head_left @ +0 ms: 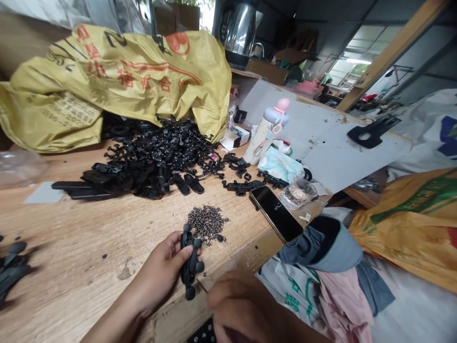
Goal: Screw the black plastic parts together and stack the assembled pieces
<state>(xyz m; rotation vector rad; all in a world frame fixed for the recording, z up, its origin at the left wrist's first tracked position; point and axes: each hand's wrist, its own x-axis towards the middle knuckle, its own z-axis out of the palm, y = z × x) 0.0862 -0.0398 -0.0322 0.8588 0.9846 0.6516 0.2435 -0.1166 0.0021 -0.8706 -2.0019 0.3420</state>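
My left hand [170,262] grips a black plastic part [191,264] with round knobs, thumb on top, above the table's front edge. Close to its right side is my right hand [235,297], blurred, with curled fingers around a thin dark rod-like tool [202,286]; the tool's tip points toward the part. Just beyond the part lies a heap of tiny dark screws [207,223] on the wooden table [82,243].
A big pile of black parts [160,152] sits under a yellow sack [143,81]. To the right are a phone [276,214], a glass [299,193], a bottle [264,136] and a tissue pack [282,166]. More black parts [13,267] lie at the left edge.
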